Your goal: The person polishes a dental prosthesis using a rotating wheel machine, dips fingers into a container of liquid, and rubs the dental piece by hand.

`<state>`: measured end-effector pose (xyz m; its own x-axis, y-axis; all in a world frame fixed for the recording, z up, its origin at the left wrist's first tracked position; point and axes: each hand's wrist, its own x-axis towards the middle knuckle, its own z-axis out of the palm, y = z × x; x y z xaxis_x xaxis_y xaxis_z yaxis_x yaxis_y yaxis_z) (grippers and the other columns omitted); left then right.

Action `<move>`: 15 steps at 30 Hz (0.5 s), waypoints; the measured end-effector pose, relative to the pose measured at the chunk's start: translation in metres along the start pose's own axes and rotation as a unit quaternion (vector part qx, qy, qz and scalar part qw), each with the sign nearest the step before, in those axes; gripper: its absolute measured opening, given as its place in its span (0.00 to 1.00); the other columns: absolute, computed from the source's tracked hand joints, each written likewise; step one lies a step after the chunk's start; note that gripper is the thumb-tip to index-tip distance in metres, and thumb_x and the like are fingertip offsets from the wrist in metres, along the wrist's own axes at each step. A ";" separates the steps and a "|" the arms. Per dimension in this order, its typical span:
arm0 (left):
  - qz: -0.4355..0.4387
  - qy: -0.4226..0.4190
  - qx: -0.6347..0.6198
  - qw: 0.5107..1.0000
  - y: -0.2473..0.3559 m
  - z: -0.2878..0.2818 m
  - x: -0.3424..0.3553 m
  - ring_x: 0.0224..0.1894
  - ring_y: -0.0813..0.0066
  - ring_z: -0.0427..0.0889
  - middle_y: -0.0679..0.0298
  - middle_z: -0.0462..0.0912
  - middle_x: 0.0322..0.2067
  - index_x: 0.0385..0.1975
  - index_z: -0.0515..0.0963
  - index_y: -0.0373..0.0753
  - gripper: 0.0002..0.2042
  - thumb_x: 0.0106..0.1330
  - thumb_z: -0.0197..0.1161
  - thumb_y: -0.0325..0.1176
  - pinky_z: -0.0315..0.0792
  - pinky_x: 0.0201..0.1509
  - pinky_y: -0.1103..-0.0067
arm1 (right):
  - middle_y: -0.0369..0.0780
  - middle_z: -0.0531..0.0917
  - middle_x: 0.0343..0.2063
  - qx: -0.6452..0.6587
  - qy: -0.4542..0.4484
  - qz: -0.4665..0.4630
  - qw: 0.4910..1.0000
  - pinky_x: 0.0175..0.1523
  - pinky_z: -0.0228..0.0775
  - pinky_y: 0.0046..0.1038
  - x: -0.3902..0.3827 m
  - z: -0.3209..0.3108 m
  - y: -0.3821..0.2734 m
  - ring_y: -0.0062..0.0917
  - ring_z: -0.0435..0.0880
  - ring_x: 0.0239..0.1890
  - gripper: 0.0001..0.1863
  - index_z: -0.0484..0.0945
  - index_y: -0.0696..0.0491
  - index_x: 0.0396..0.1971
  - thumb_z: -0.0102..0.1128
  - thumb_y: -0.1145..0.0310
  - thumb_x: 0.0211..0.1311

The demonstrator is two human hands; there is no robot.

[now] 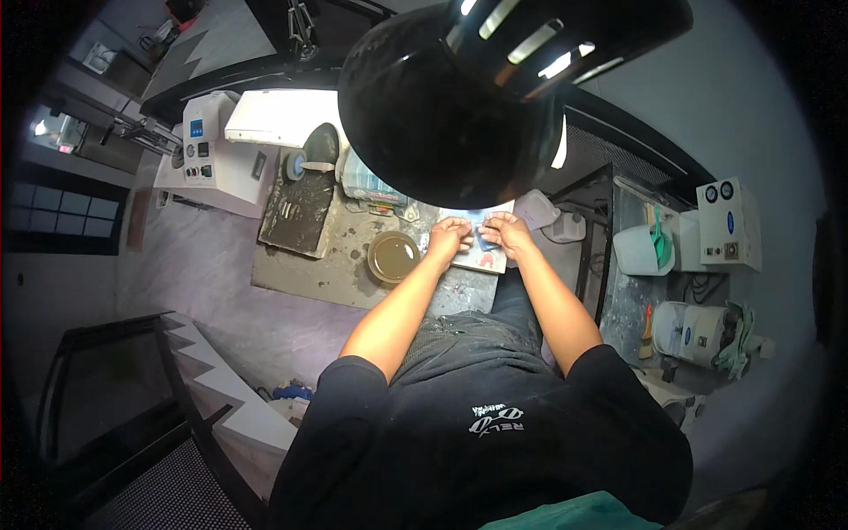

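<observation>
My left hand (449,238) and my right hand (503,231) are raised near each other over a white board (461,261) beneath the lamp, fingers curled and pinched. What they hold between the fingertips is too small to make out. A blue piece (486,243) lies or is held just by my right fingers. A small pink horseshoe-shaped piece (487,261) rests on the board below the hands. To the left of my left hand stands a round bowl of brownish liquid (393,258).
A large black lamp (450,106) overhangs the bench. At left are a dirty tray (287,225) with a blue wheel (295,166) and a white machine (212,177). At right stand plastic jugs (563,227), a white container (643,254), another machine (726,225) and a brush (647,331).
</observation>
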<state>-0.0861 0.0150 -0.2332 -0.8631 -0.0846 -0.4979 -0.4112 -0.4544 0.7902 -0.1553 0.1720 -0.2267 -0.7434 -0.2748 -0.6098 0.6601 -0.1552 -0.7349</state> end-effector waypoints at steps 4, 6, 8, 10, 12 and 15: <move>0.060 -0.026 -0.006 0.998 -0.002 0.006 -0.002 0.25 0.79 0.79 0.61 0.80 0.28 0.36 0.73 0.32 0.07 0.58 0.58 0.23 0.73 0.26 0.86 | 0.43 0.80 0.29 0.088 -0.047 0.007 0.995 0.37 0.78 0.24 -0.005 0.000 0.018 0.29 0.82 0.32 0.05 0.72 0.60 0.32 0.54 0.79 0.55; 0.100 0.010 -0.025 0.995 -0.004 0.013 -0.003 0.25 0.78 0.79 0.61 0.79 0.27 0.35 0.72 0.32 0.06 0.58 0.57 0.21 0.73 0.26 0.85 | 0.43 0.80 0.29 0.097 -0.071 -0.004 0.993 0.37 0.78 0.24 -0.010 0.006 0.018 0.28 0.82 0.32 0.04 0.72 0.60 0.32 0.54 0.79 0.56; 0.139 0.047 -0.045 0.988 -0.005 0.013 -0.002 0.26 0.78 0.79 0.61 0.78 0.27 0.34 0.71 0.31 0.06 0.58 0.56 0.19 0.74 0.26 0.85 | 0.43 0.80 0.30 0.104 -0.107 -0.019 0.989 0.37 0.78 0.24 -0.014 0.012 0.016 0.27 0.82 0.32 0.05 0.72 0.60 0.33 0.54 0.79 0.56; 0.131 0.034 -0.053 0.989 -0.006 0.009 0.000 0.25 0.77 0.79 0.61 0.77 0.26 0.34 0.70 0.32 0.06 0.58 0.55 0.18 0.74 0.26 0.84 | 0.43 0.80 0.30 0.092 -0.101 -0.022 0.990 0.37 0.78 0.23 -0.020 0.019 0.014 0.27 0.82 0.32 0.05 0.72 0.59 0.34 0.54 0.79 0.56; 0.128 0.027 -0.058 0.990 -0.008 0.006 0.001 0.25 0.77 0.79 0.62 0.77 0.26 0.34 0.69 0.32 0.06 0.58 0.55 0.18 0.74 0.26 0.84 | 0.43 0.80 0.30 0.080 -0.097 -0.026 0.992 0.37 0.78 0.23 -0.025 0.024 0.011 0.27 0.82 0.32 0.06 0.72 0.59 0.34 0.54 0.79 0.56; 0.158 0.017 -0.054 0.986 -0.009 0.002 0.001 0.24 0.77 0.78 0.62 0.76 0.26 0.33 0.69 0.33 0.05 0.59 0.54 0.18 0.74 0.27 0.84 | 0.42 0.80 0.30 0.019 -0.076 -0.039 0.996 0.36 0.78 0.23 -0.030 0.031 0.005 0.27 0.82 0.32 0.07 0.71 0.58 0.35 0.55 0.78 0.56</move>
<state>-0.0838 0.0208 -0.2401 -0.9319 -0.2666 -0.2460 -0.0877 -0.4924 0.8659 -0.1265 0.1505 -0.2027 -0.7695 -0.4010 -0.4970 0.6068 -0.2166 -0.7648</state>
